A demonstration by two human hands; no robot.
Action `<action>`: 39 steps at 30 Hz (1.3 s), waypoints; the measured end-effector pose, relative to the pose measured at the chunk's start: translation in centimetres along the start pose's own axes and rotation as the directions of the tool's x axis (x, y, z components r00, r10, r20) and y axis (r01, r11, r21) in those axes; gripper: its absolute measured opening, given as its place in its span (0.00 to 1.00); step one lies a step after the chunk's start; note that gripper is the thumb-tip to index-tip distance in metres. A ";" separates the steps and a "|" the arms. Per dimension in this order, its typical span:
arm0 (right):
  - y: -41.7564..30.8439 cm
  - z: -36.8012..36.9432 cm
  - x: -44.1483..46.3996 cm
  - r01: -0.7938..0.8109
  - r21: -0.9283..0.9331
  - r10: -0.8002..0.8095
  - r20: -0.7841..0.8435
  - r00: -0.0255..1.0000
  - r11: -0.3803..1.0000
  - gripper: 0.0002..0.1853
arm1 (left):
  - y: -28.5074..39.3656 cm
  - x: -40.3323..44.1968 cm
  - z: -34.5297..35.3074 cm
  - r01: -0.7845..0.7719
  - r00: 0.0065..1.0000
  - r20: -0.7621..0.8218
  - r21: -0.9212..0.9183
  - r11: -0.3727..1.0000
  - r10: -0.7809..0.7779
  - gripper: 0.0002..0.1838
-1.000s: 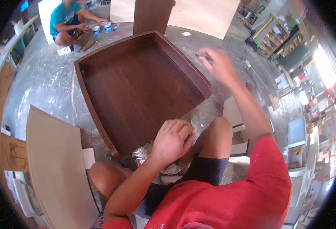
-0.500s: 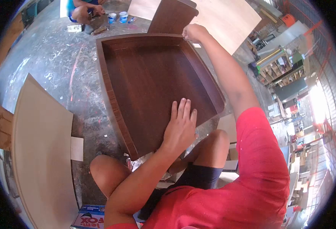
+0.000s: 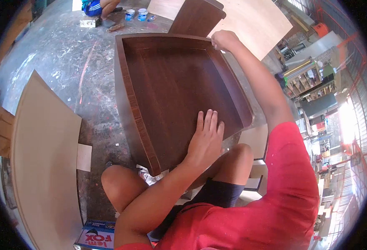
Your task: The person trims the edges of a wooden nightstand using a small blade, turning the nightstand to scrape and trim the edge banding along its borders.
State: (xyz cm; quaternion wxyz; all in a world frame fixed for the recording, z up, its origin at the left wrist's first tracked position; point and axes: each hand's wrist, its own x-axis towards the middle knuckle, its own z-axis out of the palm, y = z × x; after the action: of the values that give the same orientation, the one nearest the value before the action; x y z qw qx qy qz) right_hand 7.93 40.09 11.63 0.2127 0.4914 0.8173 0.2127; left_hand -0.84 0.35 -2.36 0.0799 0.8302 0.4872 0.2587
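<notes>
A dark brown wooden tray-like box (image 3: 171,96) with low raised sides stands tilted in front of my knees. My left hand (image 3: 206,139) lies flat on its inner panel near the close edge, fingers stretched out. At the far right corner my right hand (image 3: 225,40) is closed at the rim, its fingertips partly hidden. Between the box and my legs some crumpled whitish material (image 3: 150,177) shows.
Another dark brown board (image 3: 196,18) and a large pale sheet (image 3: 250,25) lie beyond the box. To my left stands a pale curved panel (image 3: 46,158), with a printed carton (image 3: 96,237) near it. Another person (image 3: 98,8) crouches at the back by small paint tubs (image 3: 142,15).
The box has tipped a little, showing more of its left outer side. My right hand has moved slightly right with its corner. My view has shifted a little.
</notes>
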 end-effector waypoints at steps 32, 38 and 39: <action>-0.7 4.2 -27.5 0.050 0.148 -0.017 -0.219 0.976 0.988 0.05 | 0.1 -0.1 1.2 -0.002 0.993 -0.116 0.088 0.996 0.012 0.31; -1.7 5.3 -33.5 -0.070 0.102 0.084 -0.144 0.986 0.992 0.05 | 0.0 -0.3 1.3 -0.014 0.993 -0.120 0.057 0.998 0.021 0.37; -1.9 5.9 -34.3 -0.094 0.098 0.107 -0.134 0.985 0.991 0.04 | 0.2 -0.4 0.8 -0.013 0.994 -0.106 0.047 0.999 0.018 0.39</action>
State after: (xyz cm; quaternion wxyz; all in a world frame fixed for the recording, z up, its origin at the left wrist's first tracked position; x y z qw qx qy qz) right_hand 24.47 9.42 10.51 0.1216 0.5254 0.8131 0.2192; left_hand -0.44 -0.03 -3.09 0.0325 0.8207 0.4902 0.2915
